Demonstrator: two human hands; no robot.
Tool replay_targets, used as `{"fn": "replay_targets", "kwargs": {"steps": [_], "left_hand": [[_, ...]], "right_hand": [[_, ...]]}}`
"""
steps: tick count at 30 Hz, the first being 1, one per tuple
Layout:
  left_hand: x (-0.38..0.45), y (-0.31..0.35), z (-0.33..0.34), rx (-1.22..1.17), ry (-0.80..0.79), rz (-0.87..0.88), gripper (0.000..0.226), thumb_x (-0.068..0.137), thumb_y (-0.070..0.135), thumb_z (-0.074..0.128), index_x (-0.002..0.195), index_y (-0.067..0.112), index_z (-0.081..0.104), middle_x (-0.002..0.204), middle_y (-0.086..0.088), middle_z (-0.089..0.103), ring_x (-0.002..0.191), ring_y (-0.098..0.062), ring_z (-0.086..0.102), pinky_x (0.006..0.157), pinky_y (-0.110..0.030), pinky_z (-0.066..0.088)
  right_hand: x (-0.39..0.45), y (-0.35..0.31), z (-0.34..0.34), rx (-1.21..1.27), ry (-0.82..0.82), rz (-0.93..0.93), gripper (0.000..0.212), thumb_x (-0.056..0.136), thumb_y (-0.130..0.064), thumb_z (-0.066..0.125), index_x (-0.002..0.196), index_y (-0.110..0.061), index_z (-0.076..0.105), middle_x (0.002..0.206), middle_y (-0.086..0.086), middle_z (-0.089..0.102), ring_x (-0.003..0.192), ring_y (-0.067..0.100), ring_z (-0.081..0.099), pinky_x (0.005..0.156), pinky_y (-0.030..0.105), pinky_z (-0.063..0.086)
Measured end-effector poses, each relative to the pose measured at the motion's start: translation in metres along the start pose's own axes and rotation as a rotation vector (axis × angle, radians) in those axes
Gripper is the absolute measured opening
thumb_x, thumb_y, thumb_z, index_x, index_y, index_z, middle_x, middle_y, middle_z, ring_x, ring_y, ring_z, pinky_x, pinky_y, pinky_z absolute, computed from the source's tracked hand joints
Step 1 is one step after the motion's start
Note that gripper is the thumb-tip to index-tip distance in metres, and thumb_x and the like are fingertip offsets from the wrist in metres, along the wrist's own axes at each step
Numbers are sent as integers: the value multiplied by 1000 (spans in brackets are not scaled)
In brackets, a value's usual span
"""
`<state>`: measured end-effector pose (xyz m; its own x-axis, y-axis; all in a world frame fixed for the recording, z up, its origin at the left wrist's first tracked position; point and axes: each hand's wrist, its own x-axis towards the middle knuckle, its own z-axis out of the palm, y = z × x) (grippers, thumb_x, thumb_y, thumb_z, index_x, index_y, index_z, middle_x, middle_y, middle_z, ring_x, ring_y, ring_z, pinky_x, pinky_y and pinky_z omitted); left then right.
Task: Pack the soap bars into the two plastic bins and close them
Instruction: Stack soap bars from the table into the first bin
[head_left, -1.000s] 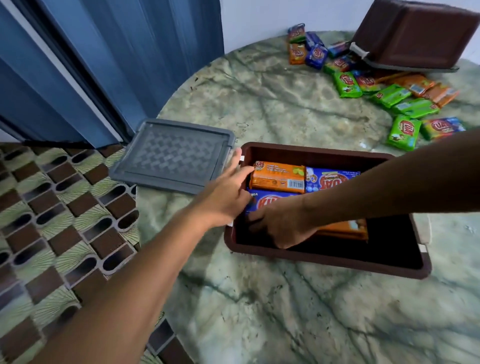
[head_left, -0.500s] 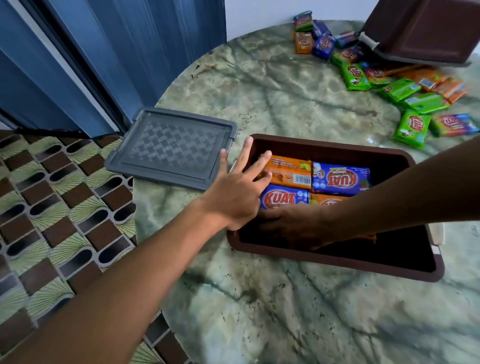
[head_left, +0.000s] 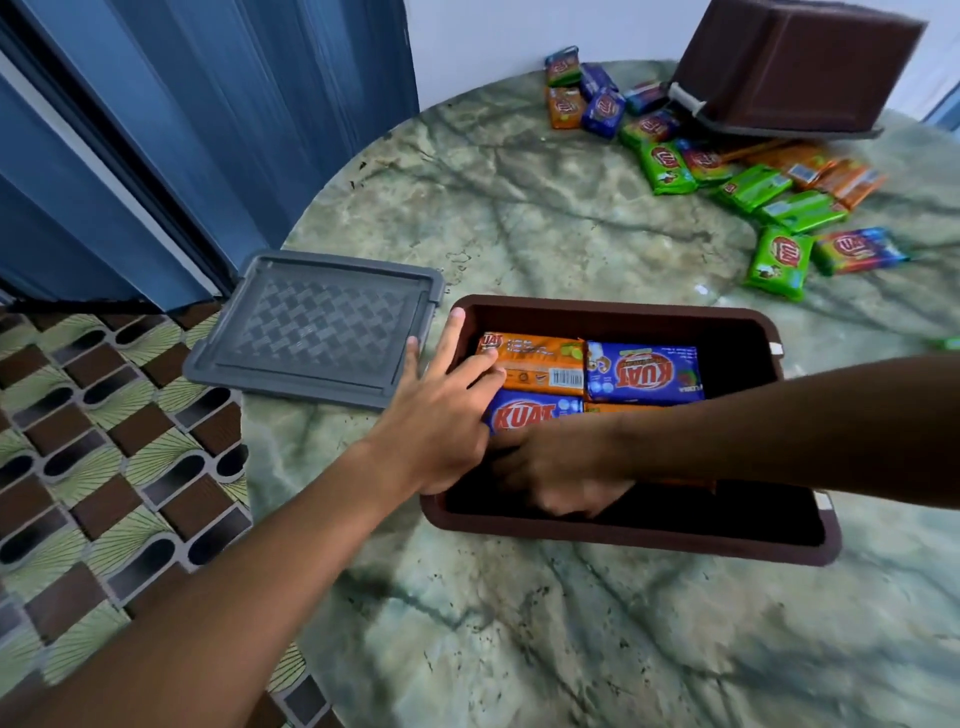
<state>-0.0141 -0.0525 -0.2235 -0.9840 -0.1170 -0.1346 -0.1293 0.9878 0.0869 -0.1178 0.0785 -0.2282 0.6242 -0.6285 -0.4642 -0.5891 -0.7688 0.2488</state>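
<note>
Since half a second ago the left hand (head_left: 441, 415) has slid a little further over the bin's (head_left: 613, 530) left rim, its fingers now straight and spread, two of them lying on the orange bar (head_left: 540, 364) at the back left, the palm over the blue bar (head_left: 530, 413) in front of it. Both blue wrappers read KUAT in red letters; the second blue bar (head_left: 644, 374) sits beside the orange one at the back, its print upside down from where I stand. Reaching in from the right, the right hand (head_left: 561, 467) is down inside the brown bin at the front left, fingers curled under, but I cannot tell whether they grip anything; a sliver of another orange wrapper (head_left: 618, 408) shows just above the wrist. About half the bin, on the right, is dark. A grey lid (head_left: 317, 327) with a woven pattern lies flat just left of the bin, hanging partly over the edge of the green marbled table (head_left: 519, 218). Well apart at the far right, loose bars (head_left: 779, 208) in green, orange and blue lie scattered beneath a second brown bin (head_left: 789, 67), which is tipped upside down on them.
</note>
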Motion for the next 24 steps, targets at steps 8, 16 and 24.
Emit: {"fn": "replay_targets", "kwargs": {"steps": [8, 16, 24], "left_hand": [[1, -2, -8, 264, 42, 116, 84, 64, 54, 45, 136, 11, 44, 139, -12, 47, 142, -43, 14, 103, -73, -10], [34, 41, 2, 245, -135, 104, 125, 64, 75, 58, 150, 13, -8, 157, -17, -9, 145, -36, -3, 114, -56, 14], [36, 52, 9, 307, -132, 53, 123, 62, 77, 52, 150, 7, 1, 157, -22, 2, 143, -40, 7, 111, -60, 18]], "right_hand": [[-100, -14, -3, 777, 156, 1074, 61, 84, -37, 56, 138, -12, 41, 137, 10, 43, 120, 30, 52, 91, 39, 49], [-87, -55, 25, 663, -192, 1319, 123, 69, -55, 74, 151, -4, -2, 153, 35, 3, 122, 46, 47, 84, 46, 53], [-67, -55, 30, 887, -20, 1475, 131, 62, -61, 77, 152, -10, -4, 156, 28, -6, 127, 51, 37, 90, 46, 49]]}}
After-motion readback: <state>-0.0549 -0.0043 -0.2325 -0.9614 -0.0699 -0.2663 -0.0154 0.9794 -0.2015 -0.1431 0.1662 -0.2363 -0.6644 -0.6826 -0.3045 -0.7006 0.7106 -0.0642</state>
